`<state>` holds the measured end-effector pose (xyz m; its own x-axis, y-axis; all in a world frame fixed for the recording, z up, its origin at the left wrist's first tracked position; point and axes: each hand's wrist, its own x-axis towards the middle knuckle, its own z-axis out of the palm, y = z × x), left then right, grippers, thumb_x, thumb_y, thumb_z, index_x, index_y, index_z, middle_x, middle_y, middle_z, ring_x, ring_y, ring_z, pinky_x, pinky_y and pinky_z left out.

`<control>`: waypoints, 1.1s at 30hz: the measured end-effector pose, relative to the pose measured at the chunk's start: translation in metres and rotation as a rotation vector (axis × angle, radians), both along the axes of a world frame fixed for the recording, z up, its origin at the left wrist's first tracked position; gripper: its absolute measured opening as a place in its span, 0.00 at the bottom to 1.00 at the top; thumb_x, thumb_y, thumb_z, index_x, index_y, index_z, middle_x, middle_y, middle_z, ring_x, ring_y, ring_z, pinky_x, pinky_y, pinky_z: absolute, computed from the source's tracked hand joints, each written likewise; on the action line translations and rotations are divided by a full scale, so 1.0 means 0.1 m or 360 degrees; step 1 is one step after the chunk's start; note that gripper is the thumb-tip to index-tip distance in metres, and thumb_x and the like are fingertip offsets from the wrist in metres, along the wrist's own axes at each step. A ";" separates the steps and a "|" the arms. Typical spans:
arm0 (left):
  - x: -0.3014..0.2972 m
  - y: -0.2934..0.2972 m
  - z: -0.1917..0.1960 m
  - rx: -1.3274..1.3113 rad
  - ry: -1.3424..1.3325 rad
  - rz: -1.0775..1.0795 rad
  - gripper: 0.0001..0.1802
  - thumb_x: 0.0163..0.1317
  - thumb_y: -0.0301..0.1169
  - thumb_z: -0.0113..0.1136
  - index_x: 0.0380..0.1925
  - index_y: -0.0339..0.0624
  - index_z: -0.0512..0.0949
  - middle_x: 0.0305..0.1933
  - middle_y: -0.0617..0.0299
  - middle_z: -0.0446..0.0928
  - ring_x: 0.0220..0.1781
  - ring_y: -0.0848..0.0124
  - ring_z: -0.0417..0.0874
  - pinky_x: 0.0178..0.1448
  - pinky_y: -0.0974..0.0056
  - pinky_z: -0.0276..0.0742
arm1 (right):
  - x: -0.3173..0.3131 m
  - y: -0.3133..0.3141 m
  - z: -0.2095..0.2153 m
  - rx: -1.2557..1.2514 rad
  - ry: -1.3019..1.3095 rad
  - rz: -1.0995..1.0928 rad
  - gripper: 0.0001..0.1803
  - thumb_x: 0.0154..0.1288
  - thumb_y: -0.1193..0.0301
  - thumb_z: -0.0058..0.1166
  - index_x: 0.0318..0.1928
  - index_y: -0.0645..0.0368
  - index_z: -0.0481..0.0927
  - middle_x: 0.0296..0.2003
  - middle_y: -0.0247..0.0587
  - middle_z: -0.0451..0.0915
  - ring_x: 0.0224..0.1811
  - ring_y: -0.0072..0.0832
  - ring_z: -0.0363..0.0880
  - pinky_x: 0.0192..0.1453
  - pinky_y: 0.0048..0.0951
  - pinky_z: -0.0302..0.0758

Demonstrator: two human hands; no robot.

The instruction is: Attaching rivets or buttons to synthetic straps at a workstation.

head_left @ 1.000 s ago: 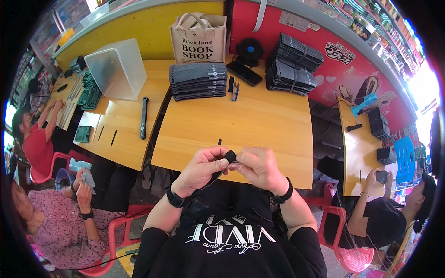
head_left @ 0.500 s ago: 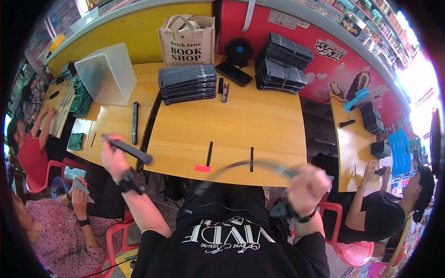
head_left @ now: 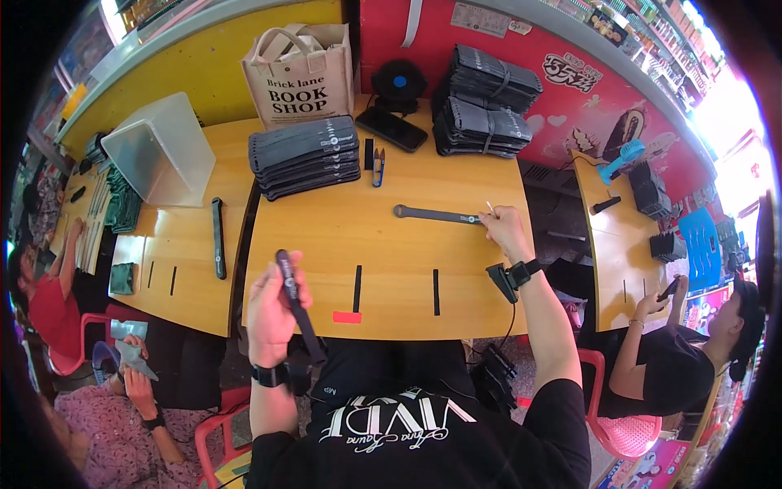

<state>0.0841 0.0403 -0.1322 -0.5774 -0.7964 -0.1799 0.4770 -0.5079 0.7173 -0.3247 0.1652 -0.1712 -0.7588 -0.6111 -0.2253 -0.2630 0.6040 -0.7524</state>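
My right hand (head_left: pixel 507 232) pinches one end of a dark grey strap (head_left: pixel 436 215). That strap stretches leftward over the middle of the table, its rounded end with a small hole pointing left. Close to the table's near left edge, my left hand (head_left: pixel 274 310) grips a second dark strap (head_left: pixel 292 285), which hangs down slantwise past the wrist. Between my hands, two black strips (head_left: pixel 357 288) lie upright on the wood, and a short red strip (head_left: pixel 347 318) sits at the foot of the left one.
Bundled dark straps (head_left: pixel 303 159) are stacked at the back left, more (head_left: pixel 485 122) at the back right. Blue-handled snips (head_left: pixel 379 168), a phone (head_left: pixel 393 129) and a small black fan (head_left: pixel 399 81) stand between. A clear bin (head_left: pixel 163 155) and another strap (head_left: pixel 218 239) occupy the left table. Co-workers sit on both sides.
My right hand has moved up and forward over the table, bringing its strap from the near edge. My left hand has shifted right and down, its strap now tilting steeply.
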 end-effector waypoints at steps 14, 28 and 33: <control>-0.47 0.31 0.15 0.0028 -0.0013 -0.0314 0.22 0.73 0.40 0.49 0.56 0.33 0.71 0.31 0.61 0.75 0.26 0.70 0.76 0.32 0.66 0.74 | 0.48 0.02 0.38 0.0258 0.1074 0.0432 0.21 0.62 0.64 0.59 0.51 0.63 0.74 0.25 0.51 0.80 0.32 0.44 0.82 0.35 0.41 0.75; -0.44 0.63 0.19 -0.0078 0.0154 -0.0462 0.18 0.75 0.39 0.44 0.51 0.37 0.73 0.33 0.62 0.77 0.26 0.73 0.77 0.30 0.70 0.72 | 2.33 0.30 0.76 -0.1083 0.0492 0.0902 0.14 0.59 0.84 0.51 0.46 0.64 0.77 0.30 0.53 0.78 0.29 0.49 0.79 0.30 0.39 0.75; -0.45 0.65 0.20 -0.0075 0.0155 -0.0475 0.18 0.75 0.40 0.43 0.51 0.37 0.74 0.32 0.62 0.77 0.26 0.73 0.77 0.30 0.70 0.72 | 2.31 0.32 0.76 -0.1036 0.0605 0.0883 0.14 0.58 0.84 0.52 0.46 0.64 0.78 0.28 0.51 0.76 0.28 0.48 0.79 0.29 0.39 0.74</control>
<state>0.0387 0.1052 -0.1123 -0.7995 -0.5954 -0.0796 0.3794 -0.6032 0.7016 -0.0934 0.1976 -0.0948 -0.2736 -0.8267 0.4917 -0.6850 -0.1914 -0.7029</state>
